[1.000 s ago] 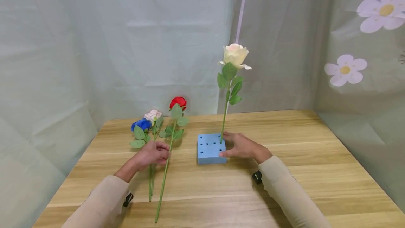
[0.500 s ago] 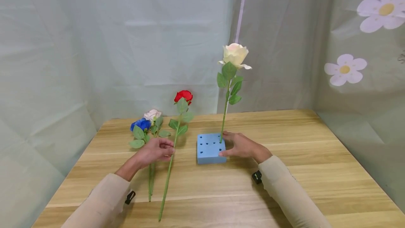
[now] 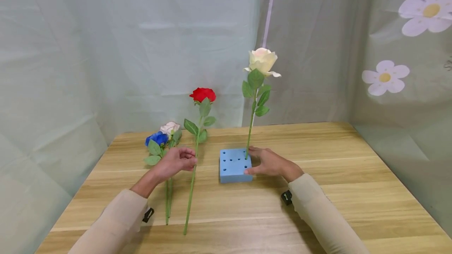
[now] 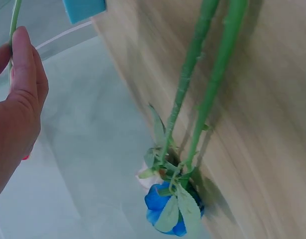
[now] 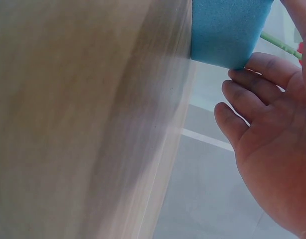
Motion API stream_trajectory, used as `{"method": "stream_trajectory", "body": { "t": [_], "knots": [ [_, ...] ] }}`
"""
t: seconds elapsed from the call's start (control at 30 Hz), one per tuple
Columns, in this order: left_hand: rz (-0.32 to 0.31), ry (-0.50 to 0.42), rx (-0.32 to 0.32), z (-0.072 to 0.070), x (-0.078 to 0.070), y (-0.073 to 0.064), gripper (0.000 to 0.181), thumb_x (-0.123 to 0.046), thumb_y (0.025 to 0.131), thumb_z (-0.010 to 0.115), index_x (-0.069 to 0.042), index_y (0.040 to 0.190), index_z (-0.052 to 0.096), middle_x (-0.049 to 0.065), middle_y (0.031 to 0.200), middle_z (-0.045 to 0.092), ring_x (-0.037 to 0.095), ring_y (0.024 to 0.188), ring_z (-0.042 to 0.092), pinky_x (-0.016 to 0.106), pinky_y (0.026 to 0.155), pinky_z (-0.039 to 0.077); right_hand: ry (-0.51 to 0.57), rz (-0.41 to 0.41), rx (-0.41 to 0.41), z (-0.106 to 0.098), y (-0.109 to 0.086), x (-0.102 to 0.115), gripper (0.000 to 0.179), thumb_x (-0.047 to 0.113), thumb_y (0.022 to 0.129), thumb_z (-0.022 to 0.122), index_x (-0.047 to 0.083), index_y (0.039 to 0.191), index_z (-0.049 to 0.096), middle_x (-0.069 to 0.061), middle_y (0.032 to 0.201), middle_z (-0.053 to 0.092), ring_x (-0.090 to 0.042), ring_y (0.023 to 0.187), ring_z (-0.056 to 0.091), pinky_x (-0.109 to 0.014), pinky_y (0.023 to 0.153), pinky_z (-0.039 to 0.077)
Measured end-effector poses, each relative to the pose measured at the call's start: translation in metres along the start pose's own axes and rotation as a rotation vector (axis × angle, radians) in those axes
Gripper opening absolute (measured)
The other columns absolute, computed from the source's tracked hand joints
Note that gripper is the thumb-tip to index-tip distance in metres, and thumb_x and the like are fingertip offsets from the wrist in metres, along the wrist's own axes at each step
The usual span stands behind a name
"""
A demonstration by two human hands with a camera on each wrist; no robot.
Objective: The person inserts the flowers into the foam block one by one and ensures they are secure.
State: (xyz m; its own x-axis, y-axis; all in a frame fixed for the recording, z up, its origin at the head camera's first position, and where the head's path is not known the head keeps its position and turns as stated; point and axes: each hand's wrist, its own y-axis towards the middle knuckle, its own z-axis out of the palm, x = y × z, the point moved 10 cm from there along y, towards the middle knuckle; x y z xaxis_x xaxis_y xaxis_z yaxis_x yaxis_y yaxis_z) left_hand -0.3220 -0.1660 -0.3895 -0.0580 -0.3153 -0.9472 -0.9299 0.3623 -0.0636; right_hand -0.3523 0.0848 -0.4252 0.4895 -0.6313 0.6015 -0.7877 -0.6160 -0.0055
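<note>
My left hand (image 3: 175, 164) pinches the green stem of a red rose (image 3: 203, 95) between thumb and fingers. The rose stands nearly upright, its lower end towards the front of the table. A blue foam block (image 3: 231, 170) with several holes in its top sits to the right of it. One white rose (image 3: 262, 62) rises from a hole near the block's right edge. My right hand (image 3: 271, 162) holds the block by its right side, thumb at the front corner and fingers behind. In the right wrist view, fingertips (image 5: 237, 74) touch the foam.
Left of the red rose, a blue rose (image 3: 156, 139) and a pale pink rose (image 3: 170, 127) lie on the wooden table (image 3: 318, 214), stems towards the front and partly behind my left hand. Pale curtains (image 3: 183, 42) hang behind and at both sides.
My left hand has lifted the red rose and moved slightly right and up, bringing the stem more upright. The right hand, block and white rose have stayed in place.
</note>
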Motion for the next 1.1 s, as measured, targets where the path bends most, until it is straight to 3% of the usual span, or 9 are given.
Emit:
{"method": "stream_trajectory", "body": {
  "t": [0.2,0.63,1.1],
  "knots": [
    [0.019,0.035,-0.027,-0.002,-0.009,0.004,0.031,-0.007,0.1,0.061,0.013,0.122,0.052,0.018,0.105,0.062,0.039,0.098,0.064,0.05,0.089,0.057,-0.007,-0.007,-0.001,-0.001,0.001,0.0,0.088,0.048,0.086,0.076,-0.003,0.148,0.042,-0.02,0.157,0.032,-0.035,0.146,0.028,-0.049,0.118,0.029],
    [0.007,0.067,-0.169,-0.004,-0.018,0.011,0.028,-0.008,0.099,0.063,0.012,0.117,0.057,0.016,0.101,0.066,0.035,0.092,0.066,0.044,0.083,0.06,-0.007,0.004,0.001,-0.001,0.0,0.002,0.088,0.049,0.086,0.076,-0.003,0.148,0.041,-0.019,0.158,0.03,-0.035,0.146,0.027,-0.05,0.118,0.028],
    [0.005,0.043,-0.215,0.003,-0.032,0.018,0.021,-0.004,0.097,0.065,0.01,0.112,0.061,0.016,0.099,0.066,0.033,0.092,0.067,0.044,0.082,0.061,-0.003,-0.005,0.008,0.0,-0.001,0.003,0.087,0.047,0.087,0.076,-0.004,0.148,0.041,-0.02,0.157,0.03,-0.036,0.146,0.028,-0.05,0.118,0.029]
  ]
}}
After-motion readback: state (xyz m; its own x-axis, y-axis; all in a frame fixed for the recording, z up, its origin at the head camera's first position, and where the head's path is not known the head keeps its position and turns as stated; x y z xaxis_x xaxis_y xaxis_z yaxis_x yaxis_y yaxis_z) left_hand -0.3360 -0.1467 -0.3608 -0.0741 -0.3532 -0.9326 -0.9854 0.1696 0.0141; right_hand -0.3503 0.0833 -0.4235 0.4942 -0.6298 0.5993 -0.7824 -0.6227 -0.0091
